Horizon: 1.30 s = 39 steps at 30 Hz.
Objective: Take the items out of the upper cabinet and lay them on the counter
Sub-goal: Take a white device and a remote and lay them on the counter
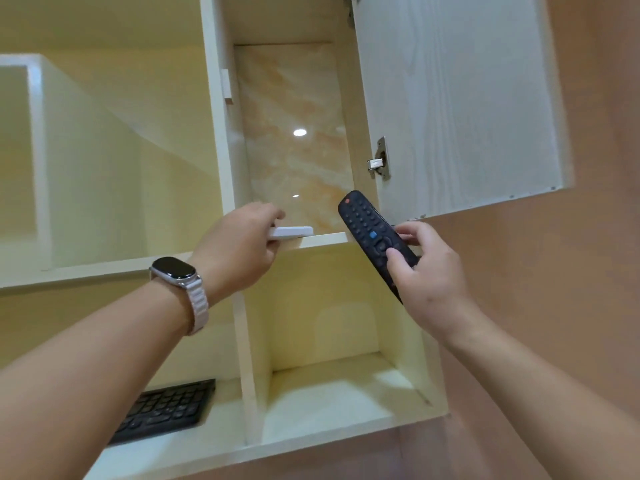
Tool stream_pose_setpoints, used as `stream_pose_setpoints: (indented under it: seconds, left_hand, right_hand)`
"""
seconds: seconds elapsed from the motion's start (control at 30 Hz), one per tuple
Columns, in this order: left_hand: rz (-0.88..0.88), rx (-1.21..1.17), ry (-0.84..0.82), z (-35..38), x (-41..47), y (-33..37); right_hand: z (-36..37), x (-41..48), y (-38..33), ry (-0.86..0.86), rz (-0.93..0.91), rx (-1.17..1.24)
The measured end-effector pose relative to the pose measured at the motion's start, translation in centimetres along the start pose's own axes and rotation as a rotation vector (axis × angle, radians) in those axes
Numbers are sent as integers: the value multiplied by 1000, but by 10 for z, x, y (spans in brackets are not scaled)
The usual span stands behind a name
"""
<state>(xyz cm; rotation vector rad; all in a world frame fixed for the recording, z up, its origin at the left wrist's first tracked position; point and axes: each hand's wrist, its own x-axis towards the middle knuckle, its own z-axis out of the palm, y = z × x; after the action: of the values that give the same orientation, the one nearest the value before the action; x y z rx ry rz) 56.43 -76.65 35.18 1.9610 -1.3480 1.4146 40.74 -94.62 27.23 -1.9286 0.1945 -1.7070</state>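
Both hands are raised at the front of the upper cabinet. The left hand, wearing a watch on a pale band, is closing its fingers on the near end of a flat white item. That item is lying on the shelf right at its front edge, its free end pointing right along the lip. The right hand is gripping a black remote by its lower half, thumb pressing on the button face. The remote is tilting up and to the left in the air, just in front of the shelf's right end, showing a red button at its top end and a blue one mid-body.

A glossy marbled back panel is reflecting lights behind the shelf. To the right the cabinet door is standing open, its hinge showing. In the lower left compartment a black keyboard is lying flat.
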Motion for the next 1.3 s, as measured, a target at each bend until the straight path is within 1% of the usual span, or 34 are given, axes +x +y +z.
stream_pose_setpoints:
  seconds: [0.1, 0.2, 0.3, 0.4, 0.5, 0.6, 0.67, 0.73, 0.83, 0.93, 1.0, 1.13, 1.23, 1.3]
  left_hand:
    - [23, 0, 64, -5, -13, 2]
    - [53, -26, 210, -8, -43, 14]
    - [93, -30, 346, -9, -76, 28]
    - [85, -191, 369, -1, -108, 37]
    - [-60, -394, 356, 19, -140, 51]
    - [-332, -642, 297, 44, -169, 63]
    - [-552, -812, 237, 62, -184, 68]
    - [-731, -957, 166, 79, -197, 74]
    - [-909, -1253, 43, 103, -220, 80]
    - [-1087, -1569, -161, 122, -248, 90]
    - [-1167, -1724, -317, 131, -268, 99]
    - [-1252, -1957, -640, 141, -303, 115]
    - [-1284, -2074, -873, 146, -331, 128]
    - [-1266, -2124, -1015, 146, -348, 139]
  right_hand:
    - [0, -17, 0, 56, 130, 224]
    - [0, -37, -4, 66, 266, 454]
    - [3, -57, -5, 27, 362, 536]
    - [4, -78, -1, -4, 408, 532]
    - [3, -98, 4, -5, 426, 470]
    - [4, -119, 15, 29, 502, 407]
    - [5, -133, 23, 58, 565, 360]
    - [5, -150, 31, 89, 624, 302]
    - [8, -184, 39, 155, 719, 237]
    - [14, -224, 40, 217, 807, 176]
    - [16, -250, 37, 276, 841, 147]
    - [12, -296, 25, 398, 891, 20]
    - [5, -328, 11, 508, 938, -98]
    - [-2, -349, -1, 582, 969, -155]
